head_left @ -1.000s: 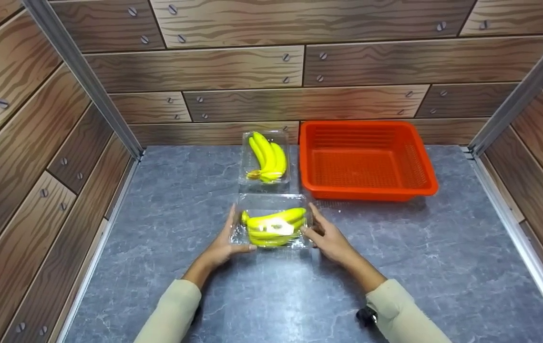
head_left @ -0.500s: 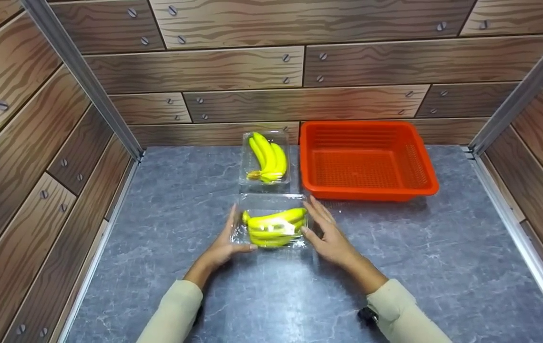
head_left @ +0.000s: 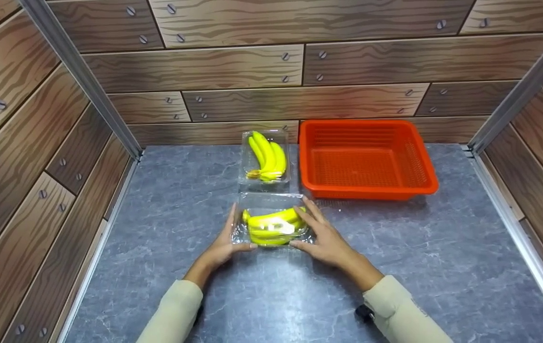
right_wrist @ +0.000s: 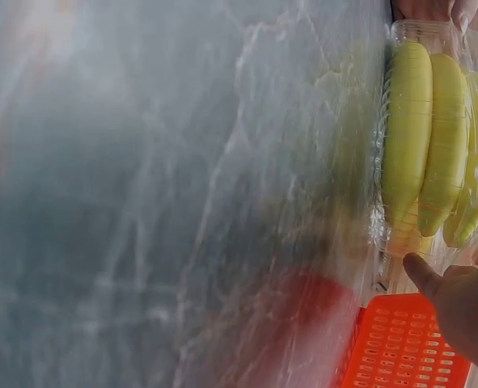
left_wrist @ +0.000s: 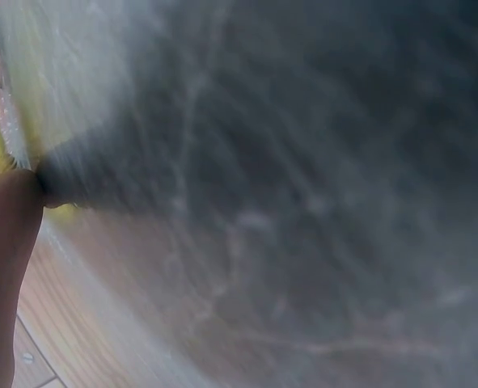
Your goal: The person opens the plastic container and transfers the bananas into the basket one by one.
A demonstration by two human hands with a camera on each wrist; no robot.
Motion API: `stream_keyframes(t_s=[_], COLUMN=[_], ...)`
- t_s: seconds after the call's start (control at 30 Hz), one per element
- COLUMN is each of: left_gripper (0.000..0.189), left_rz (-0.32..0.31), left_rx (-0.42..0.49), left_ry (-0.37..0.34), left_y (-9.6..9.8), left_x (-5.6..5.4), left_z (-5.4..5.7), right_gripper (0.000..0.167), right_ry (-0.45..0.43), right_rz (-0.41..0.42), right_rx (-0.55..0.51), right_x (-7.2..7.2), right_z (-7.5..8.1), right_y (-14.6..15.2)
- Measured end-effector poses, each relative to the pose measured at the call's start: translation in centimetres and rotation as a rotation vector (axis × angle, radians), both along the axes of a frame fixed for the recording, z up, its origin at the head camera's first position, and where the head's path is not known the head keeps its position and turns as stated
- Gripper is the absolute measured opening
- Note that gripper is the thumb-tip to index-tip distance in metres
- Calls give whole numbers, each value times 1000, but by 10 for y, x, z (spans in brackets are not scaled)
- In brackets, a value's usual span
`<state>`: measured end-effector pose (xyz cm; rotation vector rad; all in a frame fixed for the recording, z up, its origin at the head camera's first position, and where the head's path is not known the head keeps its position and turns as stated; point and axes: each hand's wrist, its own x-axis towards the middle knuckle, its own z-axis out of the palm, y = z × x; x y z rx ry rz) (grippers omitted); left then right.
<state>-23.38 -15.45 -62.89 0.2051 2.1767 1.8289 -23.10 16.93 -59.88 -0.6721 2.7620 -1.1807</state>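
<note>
A clear plastic clamshell box with yellow bananas inside lies flat on the grey table in the head view. My left hand holds its left end, thumb along the near edge and fingers down the side. At the right end, my right hand grips the box, with its thumb at the near edge and fingers reaching over the lid and far corner. In the right wrist view the bananas show through the plastic beside the right thumb. The left wrist view shows mostly blurred tabletop.
Just behind stands a second clear box holding bananas. An orange-red perforated plastic basket sits to its right, near the back wall. Wood-patterned panels and metal frame posts enclose the marbled grey table.
My right hand has let go of the box's right side, opened, then shifted left so its fingers lie over the lid and its thumb at the near edge. The left hand and box stay put.
</note>
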Motion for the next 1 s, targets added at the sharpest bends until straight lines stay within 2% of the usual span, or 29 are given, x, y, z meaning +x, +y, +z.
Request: stream_keyframes(t_s=[0.23,0.63,0.77,1.0], left_gripper=[135,129,127,127], left_rz=[5,21,11,30], left_rx=[10,51,76,106], left_ry=[19,35,28,13], left_y=[1,4,5,6], left_x=[-2,-2,-2,-3], left_z=[1,0,-2,-5], right_gripper=[90,87,83,81], right_ry=[6,71,124,147], right_rz=[-34,-54,-53,-48], right_rx=[-27,55,84,128], right_x=[-4,-3,-4,-4], right_z=[2,6,6,9], right_y=[1,1,1,0])
